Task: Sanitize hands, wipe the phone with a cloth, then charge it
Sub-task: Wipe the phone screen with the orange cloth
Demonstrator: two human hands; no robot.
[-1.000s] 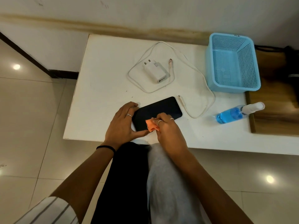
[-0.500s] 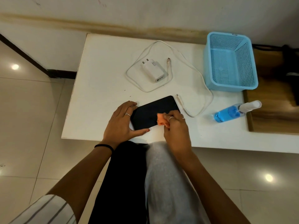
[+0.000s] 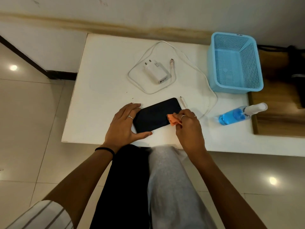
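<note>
A black phone [image 3: 155, 114] lies face up, slightly slanted, near the front edge of the white table [image 3: 105, 80]. My left hand [image 3: 123, 124] braces the phone's left end, fingers along its far edge and thumb along its near edge. My right hand [image 3: 189, 128] pinches a small orange cloth [image 3: 172, 120] against the right part of the screen. A white charger plug [image 3: 156, 71] lies behind the phone, and its white cable [image 3: 204, 78] loops around it. One cable tip [image 3: 182, 100] rests beside the phone's far right corner.
A light blue mesh basket [image 3: 235, 63] stands at the back right of the table. A sanitizer bottle [image 3: 239, 114] with blue liquid lies on its side right of my right hand. A wooden surface [image 3: 279, 113] adjoins the table on the right. My knees sit under the front edge.
My right hand has slid the orange cloth across the screen from the phone's near left part to its right part. My left hand has stayed on the phone's left end.
</note>
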